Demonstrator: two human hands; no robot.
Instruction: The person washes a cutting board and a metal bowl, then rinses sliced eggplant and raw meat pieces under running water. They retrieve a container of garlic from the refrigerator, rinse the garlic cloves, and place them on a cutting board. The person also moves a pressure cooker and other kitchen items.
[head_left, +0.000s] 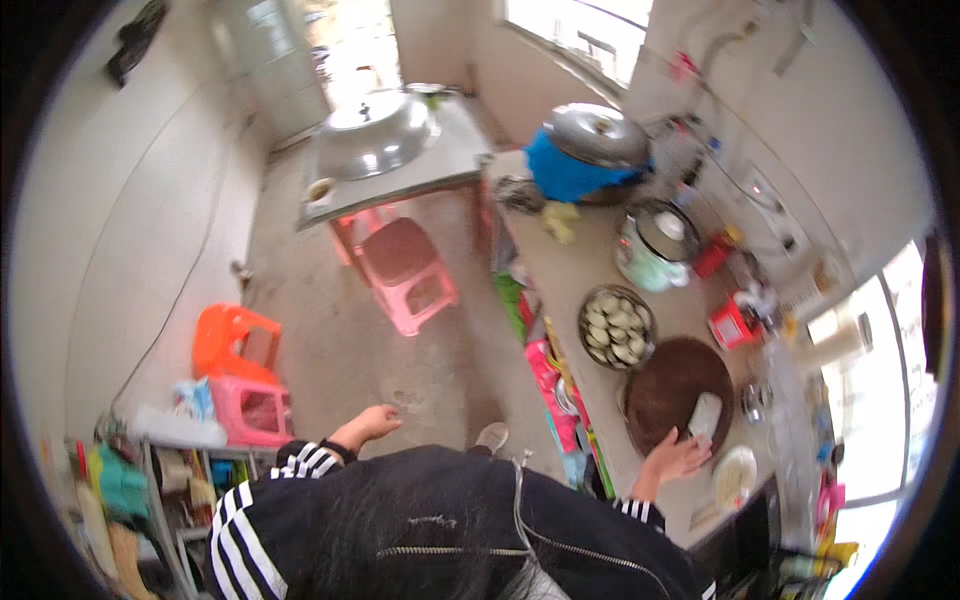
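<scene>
My right hand (676, 456) is over the near edge of a round, dark brown chopping board (660, 390) on the counter, with its fingers spread. Close to its fingertips lies a cleaver (705, 417) with a broad pale blade; whether they touch is unclear. Beyond the board sits a round metal bowl (616, 327) full of pale green, rounded cut pieces. Out to the left, my left hand (376, 422) hangs above the floor, away from any object. Its fingers look loosely curled, and nothing shows in it.
A rice cooker (652, 259) and a blue tub with a metal lid (581, 169) stand farther along the counter (555, 277). Near my right hand is a white plate (735, 478). A pink stool (409, 277) stands by a table (457, 135) bearing a large domed pot lid (375, 139).
</scene>
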